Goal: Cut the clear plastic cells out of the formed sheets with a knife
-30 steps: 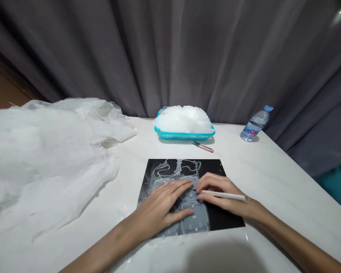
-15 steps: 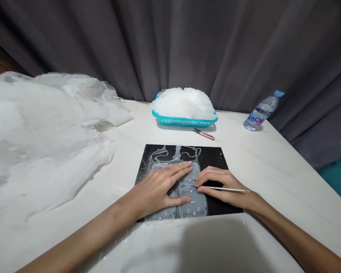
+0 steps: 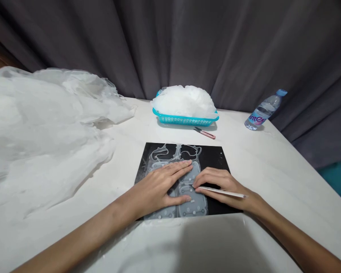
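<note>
A translucent plastic sheet (image 3: 192, 209) with raised rounded shapes and curled outlines lies on a black mat (image 3: 211, 152). My left hand (image 3: 164, 185) rests flat on that sheet, fingers stretched forward and thumb apart. Just to its right, my right hand (image 3: 222, 180) is closed in a pinch around a slim white pen-like tool (image 3: 226, 192). The tool slants back across the hand, and its working tip, over a gap between two shapes, is too small and covered to make out.
A heap of thin white sheeting (image 3: 45, 132) covers the table's left side. Behind the mat are pink-handled thread snips (image 3: 206, 133) and a blue basket (image 3: 184, 120) piled with white material. A water bottle (image 3: 263, 112) stands at the back right, before a grey curtain (image 3: 187, 41).
The view has tipped down, so everything sits higher in the picture. My right hand has shifted slightly with the tool, whose angle has changed. My left hand keeps its place on the sheet.
</note>
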Available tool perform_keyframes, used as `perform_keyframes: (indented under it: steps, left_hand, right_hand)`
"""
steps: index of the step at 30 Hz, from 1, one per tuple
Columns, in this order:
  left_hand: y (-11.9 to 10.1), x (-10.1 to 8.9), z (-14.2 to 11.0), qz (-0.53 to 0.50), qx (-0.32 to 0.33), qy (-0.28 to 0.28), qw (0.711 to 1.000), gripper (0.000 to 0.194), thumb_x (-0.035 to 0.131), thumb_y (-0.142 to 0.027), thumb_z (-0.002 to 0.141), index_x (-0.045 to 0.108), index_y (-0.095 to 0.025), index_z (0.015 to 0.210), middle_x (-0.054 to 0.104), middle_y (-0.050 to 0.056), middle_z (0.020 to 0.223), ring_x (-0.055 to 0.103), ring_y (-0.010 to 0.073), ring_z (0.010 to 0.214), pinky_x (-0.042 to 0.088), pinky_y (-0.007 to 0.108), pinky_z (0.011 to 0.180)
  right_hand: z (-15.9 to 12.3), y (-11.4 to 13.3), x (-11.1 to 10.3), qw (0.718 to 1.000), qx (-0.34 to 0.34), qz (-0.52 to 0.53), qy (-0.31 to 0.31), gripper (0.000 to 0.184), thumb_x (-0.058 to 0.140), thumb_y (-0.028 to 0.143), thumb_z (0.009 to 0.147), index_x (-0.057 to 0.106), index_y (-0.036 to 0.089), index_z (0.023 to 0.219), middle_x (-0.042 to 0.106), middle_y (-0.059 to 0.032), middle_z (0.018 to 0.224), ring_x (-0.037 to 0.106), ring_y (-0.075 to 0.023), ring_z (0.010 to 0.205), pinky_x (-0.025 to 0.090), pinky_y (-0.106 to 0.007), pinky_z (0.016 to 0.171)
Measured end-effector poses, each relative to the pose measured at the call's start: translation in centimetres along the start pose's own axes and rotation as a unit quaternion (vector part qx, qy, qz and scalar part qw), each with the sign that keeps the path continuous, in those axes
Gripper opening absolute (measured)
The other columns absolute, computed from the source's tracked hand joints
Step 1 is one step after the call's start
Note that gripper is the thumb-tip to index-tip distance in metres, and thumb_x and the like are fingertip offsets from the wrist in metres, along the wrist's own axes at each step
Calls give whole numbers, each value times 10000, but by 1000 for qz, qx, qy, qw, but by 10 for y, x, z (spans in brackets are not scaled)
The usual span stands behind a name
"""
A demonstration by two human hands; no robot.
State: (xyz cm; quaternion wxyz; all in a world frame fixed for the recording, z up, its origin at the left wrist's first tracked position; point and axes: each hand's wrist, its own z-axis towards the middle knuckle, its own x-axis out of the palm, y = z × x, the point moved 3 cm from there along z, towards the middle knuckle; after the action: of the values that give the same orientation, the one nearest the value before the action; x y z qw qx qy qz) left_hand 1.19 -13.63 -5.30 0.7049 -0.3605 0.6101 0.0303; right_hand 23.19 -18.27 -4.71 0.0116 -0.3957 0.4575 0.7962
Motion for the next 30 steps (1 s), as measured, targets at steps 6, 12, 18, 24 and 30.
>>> perform_keyframes:
  steps: [6, 12, 18, 24, 30]
  left_hand:
    - [1, 2, -1, -6, -1, -7, 1000, 829, 597, -644, 988, 332, -239, 1661, 375, 98, 1708, 439, 300, 1534, 388, 459, 1244]
    - [2, 3, -2, -19, -4, -16, 1000, 820, 610, -633, 987, 337, -246, 1656, 376, 100, 1709, 441, 301, 1532, 391, 466, 1246]
    - [5, 6, -2, -25, -11, -21, 999, 817, 593, -668, 979, 346, -265, 1645, 368, 90, 1715, 429, 306, 1538, 391, 487, 1246]
    - [5, 7, -4, -27, -18, -14, 999, 825, 598, -669, 976, 350, -249, 1642, 333, 97, 1729, 408, 299, 1552, 371, 481, 1260]
    - [5, 6, -5, -34, -20, -10, 999, 837, 592, -686, 971, 350, -252, 1645, 331, 84, 1731, 387, 295, 1564, 365, 476, 1265]
  right_hand:
    - [-6, 8, -6, 996, -26, -82, 20, 151, 531, 178, 1081, 646, 193, 1177, 744, -96, 1131, 702, -203, 1056, 572, -342, 894]
    - [-6, 3, 4, 980, -94, -172, -28, 116, 556, 197, 1073, 657, 193, 1129, 758, -84, 1055, 720, -197, 963, 586, -323, 826]
    - [-3, 3, 17, 940, -107, -322, -35, 226, 536, 201, 1080, 625, 115, 1268, 749, -134, 1117, 724, -245, 1004, 611, -362, 839]
    - [-7, 6, 17, 938, -106, -330, -12, 262, 540, 185, 1075, 606, 94, 1312, 741, -141, 1133, 703, -266, 1045, 620, -396, 869]
    - [-4, 4, 9, 964, -91, -247, -41, 170, 603, 206, 1050, 665, 144, 1196, 744, -99, 1056, 705, -223, 958, 622, -348, 831]
